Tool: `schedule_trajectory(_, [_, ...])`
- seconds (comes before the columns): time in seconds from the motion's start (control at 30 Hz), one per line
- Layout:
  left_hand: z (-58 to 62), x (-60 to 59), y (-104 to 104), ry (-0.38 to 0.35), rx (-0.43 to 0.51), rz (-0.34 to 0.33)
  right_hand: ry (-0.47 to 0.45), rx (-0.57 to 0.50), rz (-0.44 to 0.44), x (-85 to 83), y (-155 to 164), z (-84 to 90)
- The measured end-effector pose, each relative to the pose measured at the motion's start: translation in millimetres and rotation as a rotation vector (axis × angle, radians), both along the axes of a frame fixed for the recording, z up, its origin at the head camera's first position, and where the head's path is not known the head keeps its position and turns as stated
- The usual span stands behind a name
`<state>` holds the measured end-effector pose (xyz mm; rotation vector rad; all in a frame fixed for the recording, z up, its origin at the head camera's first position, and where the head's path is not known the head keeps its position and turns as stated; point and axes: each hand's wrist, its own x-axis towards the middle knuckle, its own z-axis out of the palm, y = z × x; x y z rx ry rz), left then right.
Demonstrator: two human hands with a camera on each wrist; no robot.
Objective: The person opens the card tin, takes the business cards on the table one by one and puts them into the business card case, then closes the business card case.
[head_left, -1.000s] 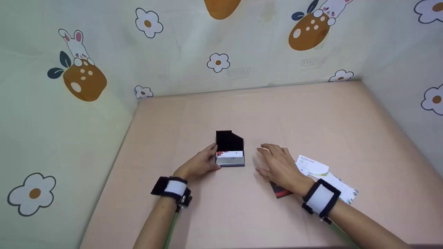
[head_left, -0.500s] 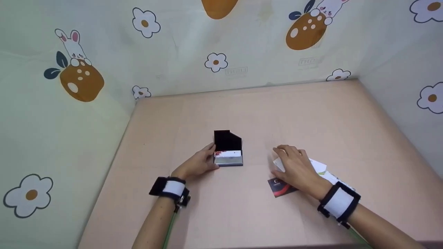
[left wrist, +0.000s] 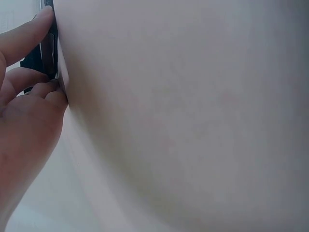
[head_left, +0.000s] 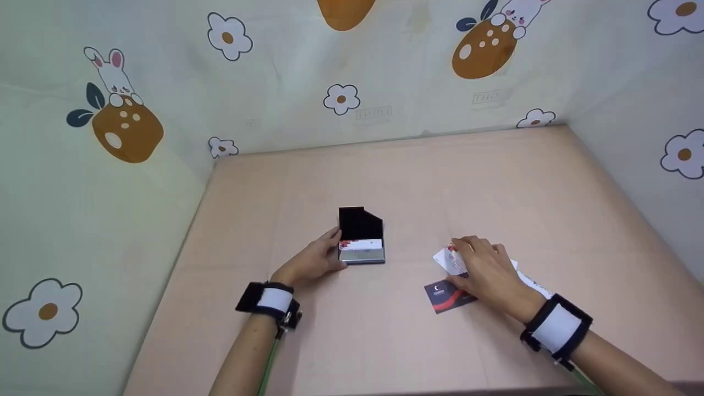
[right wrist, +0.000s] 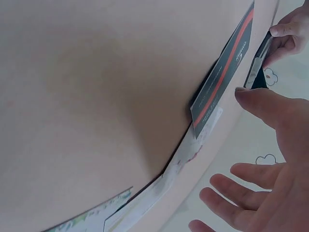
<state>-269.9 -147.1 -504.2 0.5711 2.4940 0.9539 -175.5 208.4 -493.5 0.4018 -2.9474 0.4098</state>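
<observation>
Near the middle of the head view there's a small card case [head_left: 361, 242] sitting on the pinkish table [head_left: 385, 176], with its black lid standing up and a white card with red print poking out of the silver bottom part. The left hand [head_left: 313, 261] is right at the case's left edge, thumb and fingers curled against its side and gripping it (the left wrist view backs this up, fingertips [left wrist: 46, 14] pressed onto the dark edge of the case at the upper left of that frame).

Over at the lower right of the head view, the right hand [head_left: 487, 269] is lying over a loose spread of cards. Its fingers are relaxed and spread out, resting on a white card [head_left: 452, 260] with a bit of red on it; I can't tell if it's actually pinching it or just touching. From the right wrist view the fingers [right wrist: 241, 181] look open and apart.

Just left of that hand and below the white card, a dark card [head_left: 448, 296] with a red swoosh lies flat on the table. More pale cards [head_left: 531, 283] stick out from behind the hand toward the right.

Both wrists have black-and-white straps [head_left: 273, 300] on them. The walls behind are a pale sheet with bunnies and flowers [head_left: 341, 99].
</observation>
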Motion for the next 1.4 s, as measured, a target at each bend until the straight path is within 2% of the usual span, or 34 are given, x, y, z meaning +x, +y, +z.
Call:
schedule_trajectory(0.33, [-2.1, -1.1, 0, -0.009, -0.007, 0.022, -0.044, 0.026, -0.036, 5.2, 6, -2.4])
schedule_trajectory(0.7, [-2.8, -1.6, 0, -0.02, -0.004, 0.038, -0.132, -0.04, -0.11, 2.3, 6, -0.8])
schedule_trajectory(1.13, [-0.9, -2.6, 2, -0.012, -0.006, 0.014, -0.179, -0.112, -0.123, 1.4, 9, -3.7])
schedule_trajectory(1.4, [-2.4, -0.5, 0, -0.027, 0.004, 0.034, -0.123, -0.131, -0.057, 6.2, 11, -4.5])
